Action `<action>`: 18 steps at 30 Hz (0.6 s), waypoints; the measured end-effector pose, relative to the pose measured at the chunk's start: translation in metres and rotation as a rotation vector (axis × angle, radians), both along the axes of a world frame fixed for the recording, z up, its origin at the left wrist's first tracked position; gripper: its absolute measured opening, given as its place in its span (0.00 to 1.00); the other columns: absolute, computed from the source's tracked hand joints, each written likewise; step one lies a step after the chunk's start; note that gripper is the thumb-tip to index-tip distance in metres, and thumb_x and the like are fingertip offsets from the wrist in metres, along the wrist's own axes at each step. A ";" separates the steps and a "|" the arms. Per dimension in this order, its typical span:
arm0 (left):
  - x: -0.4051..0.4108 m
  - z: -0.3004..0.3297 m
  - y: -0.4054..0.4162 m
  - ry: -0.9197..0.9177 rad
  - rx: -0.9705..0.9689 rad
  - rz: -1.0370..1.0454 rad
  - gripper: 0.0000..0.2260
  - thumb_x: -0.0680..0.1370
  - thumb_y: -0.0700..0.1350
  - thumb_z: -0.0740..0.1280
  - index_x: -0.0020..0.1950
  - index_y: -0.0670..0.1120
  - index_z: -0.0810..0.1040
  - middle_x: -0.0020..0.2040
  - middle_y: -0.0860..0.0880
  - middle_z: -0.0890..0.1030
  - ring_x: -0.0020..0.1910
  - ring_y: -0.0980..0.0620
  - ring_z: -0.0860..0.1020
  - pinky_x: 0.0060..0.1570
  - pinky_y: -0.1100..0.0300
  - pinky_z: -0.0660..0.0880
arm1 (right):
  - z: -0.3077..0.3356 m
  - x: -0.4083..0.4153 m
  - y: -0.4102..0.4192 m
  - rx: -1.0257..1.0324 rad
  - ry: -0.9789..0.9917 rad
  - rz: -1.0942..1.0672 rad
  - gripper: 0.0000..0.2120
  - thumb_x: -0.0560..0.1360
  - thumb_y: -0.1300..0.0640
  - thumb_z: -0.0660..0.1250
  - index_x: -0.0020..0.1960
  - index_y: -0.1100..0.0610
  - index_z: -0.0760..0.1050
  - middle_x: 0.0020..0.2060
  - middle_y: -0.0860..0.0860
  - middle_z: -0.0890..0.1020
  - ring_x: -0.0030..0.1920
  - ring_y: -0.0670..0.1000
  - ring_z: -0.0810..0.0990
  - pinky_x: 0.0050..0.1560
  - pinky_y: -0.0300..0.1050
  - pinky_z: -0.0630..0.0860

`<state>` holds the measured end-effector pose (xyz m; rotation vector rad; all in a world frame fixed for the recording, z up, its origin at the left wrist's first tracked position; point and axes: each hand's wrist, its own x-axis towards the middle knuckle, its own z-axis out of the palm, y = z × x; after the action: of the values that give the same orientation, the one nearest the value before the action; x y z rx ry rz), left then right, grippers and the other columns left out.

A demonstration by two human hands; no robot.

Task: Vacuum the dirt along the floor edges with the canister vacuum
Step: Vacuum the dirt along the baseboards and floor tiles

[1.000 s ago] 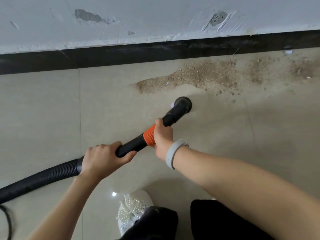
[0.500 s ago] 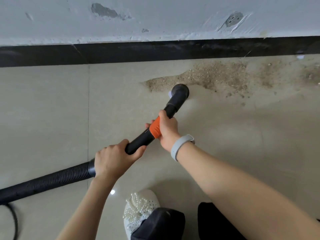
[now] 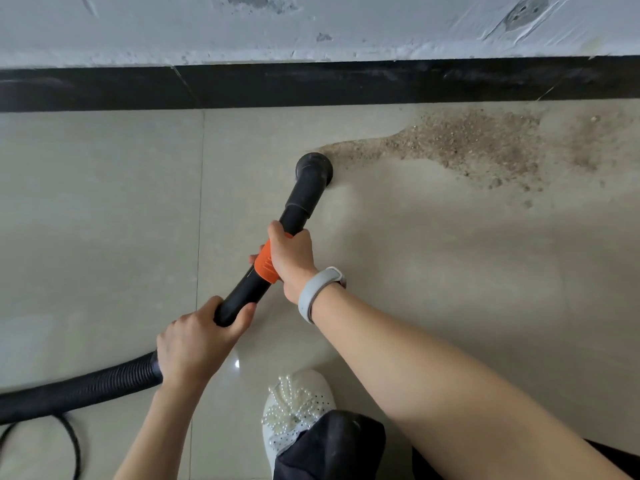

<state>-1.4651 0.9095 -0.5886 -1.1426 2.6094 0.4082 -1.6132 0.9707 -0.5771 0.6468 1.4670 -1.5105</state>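
A black vacuum wand [image 3: 300, 199] with an orange collar [image 3: 265, 263] points away from me, its round nozzle [image 3: 313, 167] on the beige tile at the left tip of a patch of sandy brown dirt [image 3: 464, 143]. My right hand [image 3: 290, 258] grips the wand at the orange collar; a grey band sits on that wrist. My left hand [image 3: 194, 344] grips the wand's lower end, where the ribbed black hose [image 3: 79, 388] joins it. The dirt spreads rightward along the black baseboard [image 3: 346, 83].
A chipped white wall [image 3: 311, 26] rises above the baseboard. A black cable [image 3: 71, 441] loops on the floor at lower left. My white shoe with pearl beads [image 3: 294, 400] and dark trouser leg [image 3: 329, 448] stand just behind the wand.
The nozzle has moved forward and left, to the left tip of the dirt patch. Some dirt at that end is gone. Both hands kept their grip.
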 end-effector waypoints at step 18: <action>-0.067 -0.003 0.025 0.001 0.074 -0.235 0.28 0.61 0.74 0.43 0.30 0.50 0.62 0.25 0.53 0.69 0.31 0.46 0.72 0.33 0.58 0.63 | -0.003 -0.053 0.052 0.068 0.029 -0.166 0.08 0.78 0.56 0.59 0.53 0.60 0.66 0.39 0.56 0.75 0.35 0.54 0.79 0.27 0.37 0.76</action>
<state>-1.5325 0.9348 -0.5920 -0.8008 2.6637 0.4499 -1.6665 1.0232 -0.5801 0.8074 1.5227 -1.6078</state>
